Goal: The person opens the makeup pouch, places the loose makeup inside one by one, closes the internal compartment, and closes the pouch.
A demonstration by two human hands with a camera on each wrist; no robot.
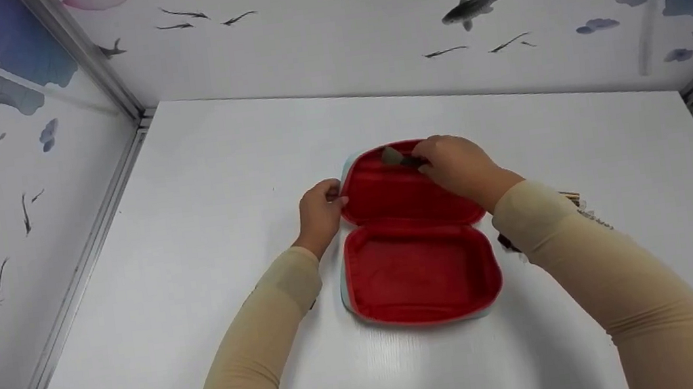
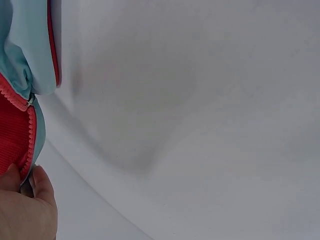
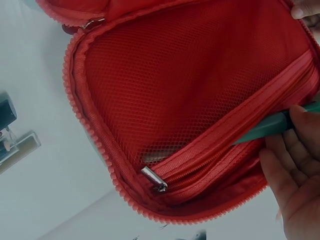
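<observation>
A pencil-case-like pouch, red inside and light blue outside, lies unfolded on the table. At the far half's left edge, my left hand pinches the zippered rim, seen also in the left wrist view. My right hand grips a slim green brush over that same half. In the head view its flared tip pokes out left of the fingers. The right wrist view shows its other stretch running into the unzipped mesh pocket. A pale thing shows faintly through the mesh; whether it belongs to the brush I cannot tell.
Right of the pouch, partly behind my right forearm, lie several small things, among them a dark one and a gold-coloured one. The white table meets printed panels at the back and left.
</observation>
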